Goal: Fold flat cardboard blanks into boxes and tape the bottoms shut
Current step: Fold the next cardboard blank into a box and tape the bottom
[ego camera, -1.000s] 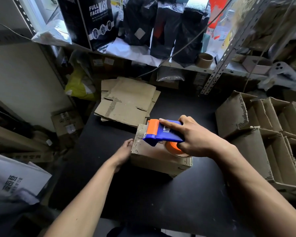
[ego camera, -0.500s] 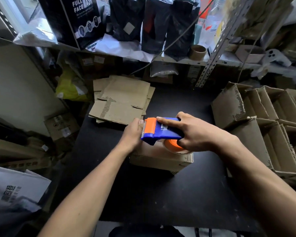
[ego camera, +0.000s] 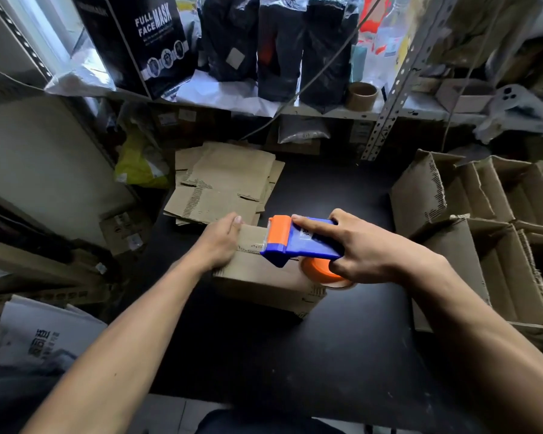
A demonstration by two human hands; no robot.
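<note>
Brown cardboard box (ego camera: 257,277) stood on black table, taped seam upward, blue-and-orange tape dispenser (ego camera: 298,242) laid on top, flat blanks (ego camera: 223,186) stacked behind, folded boxes (ego camera: 483,220) grouped at right.

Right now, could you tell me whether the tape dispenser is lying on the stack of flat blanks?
No, the right hand grips the tape dispenser over the box.

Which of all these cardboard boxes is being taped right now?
The box mid-table, under the tape dispenser. Both hands are on it; the others stand untouched at the right.
</note>
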